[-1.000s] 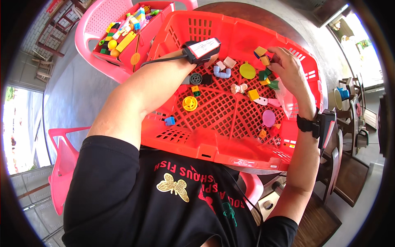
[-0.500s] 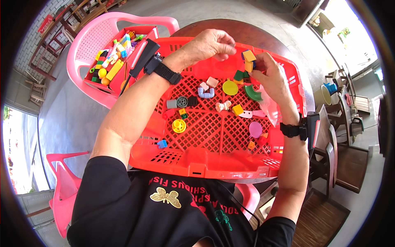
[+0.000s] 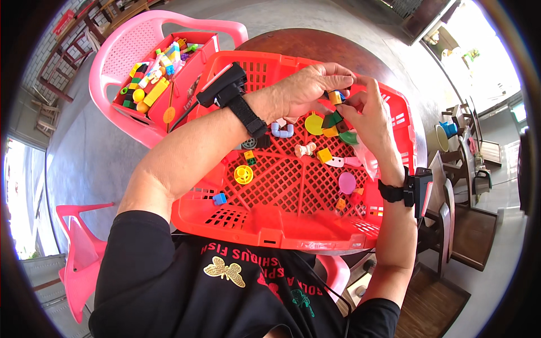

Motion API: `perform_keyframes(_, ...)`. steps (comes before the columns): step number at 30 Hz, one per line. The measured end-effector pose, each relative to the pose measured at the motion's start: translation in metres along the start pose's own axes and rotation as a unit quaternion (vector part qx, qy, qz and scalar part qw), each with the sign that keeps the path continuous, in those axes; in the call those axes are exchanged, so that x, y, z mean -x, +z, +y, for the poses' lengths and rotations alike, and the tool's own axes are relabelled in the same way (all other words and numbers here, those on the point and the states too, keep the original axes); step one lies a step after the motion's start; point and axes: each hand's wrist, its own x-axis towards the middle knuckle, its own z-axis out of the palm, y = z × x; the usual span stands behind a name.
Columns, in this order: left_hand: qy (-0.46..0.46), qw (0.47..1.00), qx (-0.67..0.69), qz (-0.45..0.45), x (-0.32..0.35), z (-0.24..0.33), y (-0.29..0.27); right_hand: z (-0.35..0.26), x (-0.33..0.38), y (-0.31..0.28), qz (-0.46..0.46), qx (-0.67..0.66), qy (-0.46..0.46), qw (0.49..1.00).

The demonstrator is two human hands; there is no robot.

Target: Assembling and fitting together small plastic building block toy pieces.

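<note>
My left hand (image 3: 313,84) and my right hand (image 3: 369,115) meet over the far right part of a red plastic basket (image 3: 270,228). Both are closed around a small cluster of toy building blocks (image 3: 336,97), with yellow and dark blue showing between the fingers. Just below the fingers are a dark green block (image 3: 332,119) and an orange-yellow block (image 3: 330,132); I cannot tell whether they touch the held ones. Beside them lie a flat yellow-green disc (image 3: 314,124) and a curved green piece (image 3: 349,137), partly hidden by my right hand.
Elsewhere in the basket lie a yellow wheel-like piece (image 3: 243,174), a blue block (image 3: 220,199), a purple disc (image 3: 347,182), a yellow block (image 3: 324,155) and a small doll figure (image 3: 305,149). To the left, a pink chair (image 3: 121,50) bears a red box (image 3: 194,67) of toys.
My left hand has moved right and closed on the blocks at my right hand. An orange-yellow block now shows below the green one. My left forearm now covers some grey pieces.
</note>
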Motion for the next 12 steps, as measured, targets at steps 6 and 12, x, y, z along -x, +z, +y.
perform_keyframes(6, 0.022, 0.999, -0.037, 0.021, -0.002, -0.016, 0.007, -0.003, 0.002, -0.006, -0.074, 0.005, -0.058, 0.996)
perform_keyframes(12, -0.014, 0.998, -0.055, -0.003, -0.002, -0.011, 0.004, 0.018, -0.005, -0.005, -0.092, -0.174, -0.018, 0.98)
